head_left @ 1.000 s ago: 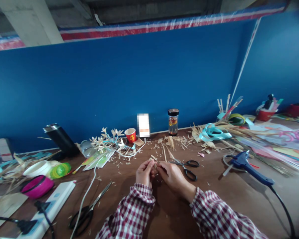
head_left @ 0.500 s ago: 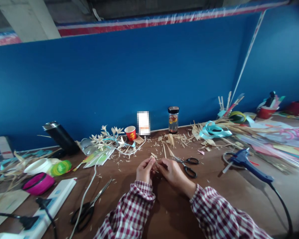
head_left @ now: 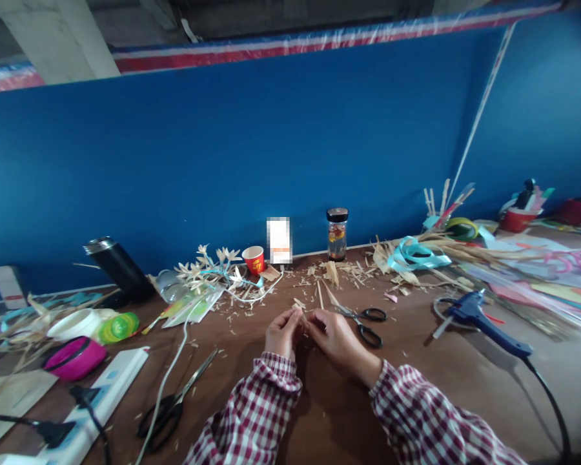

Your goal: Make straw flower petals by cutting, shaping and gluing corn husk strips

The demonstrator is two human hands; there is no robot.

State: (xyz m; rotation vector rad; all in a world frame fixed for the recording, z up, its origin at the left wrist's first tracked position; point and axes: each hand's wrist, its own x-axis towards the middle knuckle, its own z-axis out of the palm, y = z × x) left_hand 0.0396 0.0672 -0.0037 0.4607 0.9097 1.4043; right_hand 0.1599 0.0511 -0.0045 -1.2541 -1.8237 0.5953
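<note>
My left hand (head_left: 281,332) and my right hand (head_left: 336,336) meet above the brown table (head_left: 329,420), fingertips pinched together. Between them is a small pale piece of dried husk (head_left: 299,303), its tip poking out above my left fingers; the fingers cover most of it. Both hands are closed on this piece. Just beyond my right hand lie black-handled scissors (head_left: 370,323), blades pointing away, partly hidden by the hand. A thin pale stick (head_left: 320,294) lies beside their blades.
A second pair of scissors (head_left: 174,407) and a white power strip (head_left: 106,394) lie at left. Husk flowers (head_left: 208,268), a red paper cup (head_left: 254,259) and a lidded jar (head_left: 337,234) stand at the back. A blue glue gun (head_left: 484,316) with its cord is at right.
Hardly anything differs. Both hands keep the same pinch on the husk piece, with only a slight shift of the fingers.
</note>
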